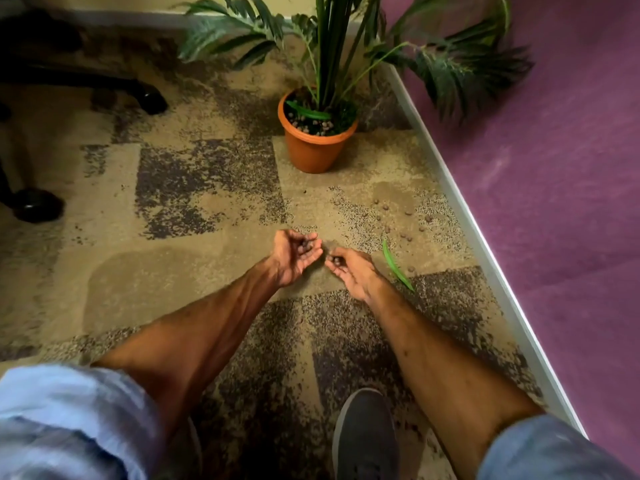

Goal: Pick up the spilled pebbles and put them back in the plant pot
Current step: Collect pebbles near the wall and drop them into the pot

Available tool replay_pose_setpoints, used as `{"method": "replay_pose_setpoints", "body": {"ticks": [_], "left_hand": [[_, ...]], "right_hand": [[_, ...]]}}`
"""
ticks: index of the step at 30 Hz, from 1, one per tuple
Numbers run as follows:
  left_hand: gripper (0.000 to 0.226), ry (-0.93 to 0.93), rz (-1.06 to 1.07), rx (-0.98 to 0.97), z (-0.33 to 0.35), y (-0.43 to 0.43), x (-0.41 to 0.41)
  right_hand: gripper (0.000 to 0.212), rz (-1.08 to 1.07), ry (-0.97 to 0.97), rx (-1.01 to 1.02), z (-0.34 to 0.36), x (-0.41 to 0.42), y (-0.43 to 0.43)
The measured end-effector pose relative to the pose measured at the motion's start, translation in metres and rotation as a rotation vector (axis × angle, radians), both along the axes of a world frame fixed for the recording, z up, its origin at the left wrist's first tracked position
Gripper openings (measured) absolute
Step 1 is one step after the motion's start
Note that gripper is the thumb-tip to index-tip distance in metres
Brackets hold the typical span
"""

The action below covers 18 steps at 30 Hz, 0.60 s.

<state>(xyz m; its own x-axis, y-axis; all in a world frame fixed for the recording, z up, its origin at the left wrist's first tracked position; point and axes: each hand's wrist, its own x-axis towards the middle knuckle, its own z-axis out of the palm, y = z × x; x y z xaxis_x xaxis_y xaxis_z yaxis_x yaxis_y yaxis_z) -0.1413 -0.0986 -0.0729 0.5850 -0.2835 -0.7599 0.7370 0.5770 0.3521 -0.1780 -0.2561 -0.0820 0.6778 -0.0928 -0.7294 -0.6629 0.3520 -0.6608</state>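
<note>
Cupping my left hand palm up, I hold a few pebbles in its hollow, fingers curled loosely over them so none roll out. Just beside it, fingertips nearly touching, my right hand pinches a couple more between thumb and fingers, poised, I judge, to pass them into the cupped palm.

They look like small, round, hard clay balls: light, stiff and not fragile, but apt to roll and slip from a slack grip. A fingertip pinch from above, one or two at a time, seems best, with the cupped palm as carrier.

Beyond both hands and well apart from them, the plant pot stands upright on the carpet, its soil topped with the same balls. Off the outer side of my right hand lies a fallen green leaf. Past it, farther out from the grip, the spilled pebbles scatter near the white skirting. They are hard to pick out against the speckled pile, so some could be missed.
</note>
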Motion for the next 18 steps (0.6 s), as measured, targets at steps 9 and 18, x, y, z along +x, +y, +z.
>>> {"method": "replay_pose_setpoints", "body": {"ticks": [9,18], "left_hand": [[0.038,-0.085,0.254,-0.017,0.071,-0.019,0.08],[0.03,-0.208,0.312,0.069,0.13,-0.003,0.171]], "right_hand": [[0.027,-0.274,-0.055,0.4,0.062,0.112,0.024],[0.031,-0.356,-0.17,0.425,0.125,0.205,0.026]]}}
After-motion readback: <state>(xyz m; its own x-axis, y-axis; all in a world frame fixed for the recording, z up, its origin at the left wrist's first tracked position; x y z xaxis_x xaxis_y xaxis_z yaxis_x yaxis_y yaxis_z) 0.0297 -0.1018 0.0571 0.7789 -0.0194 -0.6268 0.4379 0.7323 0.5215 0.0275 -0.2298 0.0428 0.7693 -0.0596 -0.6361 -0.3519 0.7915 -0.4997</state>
